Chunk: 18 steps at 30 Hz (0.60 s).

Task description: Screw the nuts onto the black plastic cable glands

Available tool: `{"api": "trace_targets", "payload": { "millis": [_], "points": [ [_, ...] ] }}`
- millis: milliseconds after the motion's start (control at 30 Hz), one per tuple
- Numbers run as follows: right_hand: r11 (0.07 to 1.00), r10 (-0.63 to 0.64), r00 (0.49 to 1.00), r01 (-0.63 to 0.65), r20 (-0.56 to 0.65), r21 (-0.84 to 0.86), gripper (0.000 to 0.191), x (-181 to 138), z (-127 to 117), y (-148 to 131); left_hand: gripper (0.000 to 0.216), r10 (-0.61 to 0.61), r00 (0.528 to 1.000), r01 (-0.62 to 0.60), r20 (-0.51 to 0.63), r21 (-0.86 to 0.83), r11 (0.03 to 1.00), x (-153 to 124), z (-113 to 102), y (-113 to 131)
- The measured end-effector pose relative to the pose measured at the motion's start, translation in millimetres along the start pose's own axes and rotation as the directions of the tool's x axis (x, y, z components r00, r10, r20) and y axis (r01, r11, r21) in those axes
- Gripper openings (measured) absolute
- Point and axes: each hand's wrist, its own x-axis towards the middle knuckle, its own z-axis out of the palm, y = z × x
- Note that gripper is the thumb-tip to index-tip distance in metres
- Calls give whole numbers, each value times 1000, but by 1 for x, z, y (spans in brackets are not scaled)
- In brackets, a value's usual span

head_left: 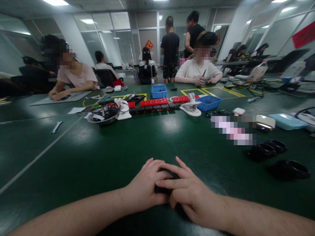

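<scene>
At the counter's (pixel 103 147) near side, left hand (pixel 147 183) meets right hand (pixel 194 193), a mostly hidden dark object (pixel 162 190) between their bent fingers; can't tell who's gripping!

Held item (pixel 162 190): black. Counter (pixel 103 164): dark green, marked with yellow lines (pixel 231 92). Power strips (pixel 154 102): red. Bins (pixel 158 95): blue. Clip stands (pixel 190 109): white. Cable coils (pixel 262 150): black. Flat case (pixel 287 121): light blue. Wrench (pixel 56 127): silver-grey. Bowl (pixel 103 121): silver.

Dim scene under ceiling lights (pixel 56 2) — pale glare on the green tabletop (pixel 118 147) — stretched, soft edges
</scene>
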Motion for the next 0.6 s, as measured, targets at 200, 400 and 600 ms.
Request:
{"api": "trace_targets", "payload": {
  "millis": [200, 400, 600],
  "points": [
    [996, 82, 975, -73, -209, 52, 39, -3, -1, -4, 44, 12, 1000, -12, 14, -11, 1000, 1, -5, 3],
    [973, 229, 921, -206, -316, 105, 28, 1, 8, -2, 42, -3, 1000, 4, 21, -32, 999, -1, -6, 2],
    [955, 293, 935, -279, -199, 96, 16, 4, 9, 0, 39, -5, 1000, 6, 29, -41, 999, -1, -6, 4]
  ]
}}
